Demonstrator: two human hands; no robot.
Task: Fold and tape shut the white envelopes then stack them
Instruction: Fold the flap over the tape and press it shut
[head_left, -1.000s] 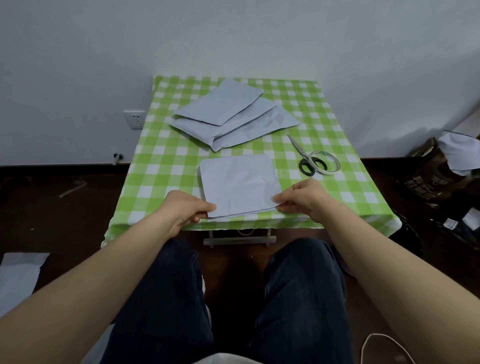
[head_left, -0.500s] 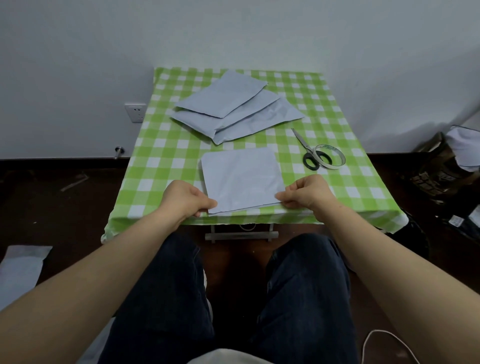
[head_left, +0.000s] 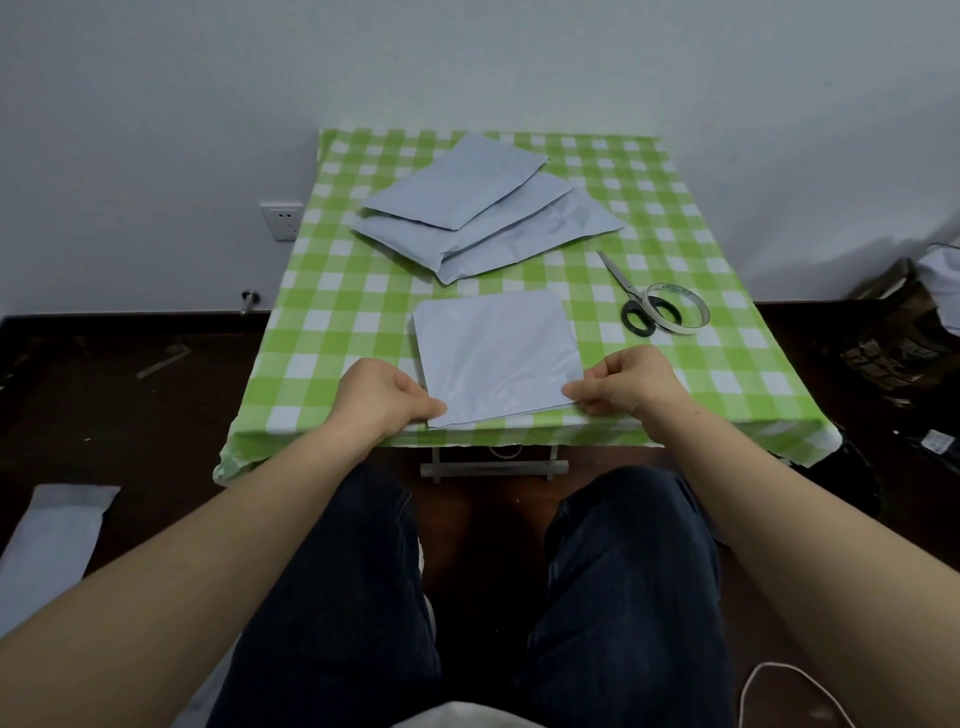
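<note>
We're looking down at the green checked tabletop (head_left: 332, 312), and right at centre frame lies the folded white envelope (head_left: 496, 358), flat, close to the near edge. The left hand (head_left: 384, 397) pinches its lower left corner, fingers (head_left: 434, 408) narrow and closed on the paper. Over on the other side, the right hand (head_left: 628, 382) grips the lower right corner, its fingers curled tight on that edge too. Both corners held, envelope resting on the cloth.

Above it, toward the upper middle of the frame, we've got a loose pile of white envelopes (head_left: 483, 208), overlapping and fanned at an angle. To the right of centre, the scissors (head_left: 631, 296) lie with black handles nearest us, blades pointing up and left, and the roll of clear tape (head_left: 675, 306) sits over those handles, touching them.

Down at the lower left of the frame, another white envelope (head_left: 49, 540) lies on the dark floor. Dark trousers fill the bottom centre, and a wall socket (head_left: 280, 221) shows left of the tabletop.
</note>
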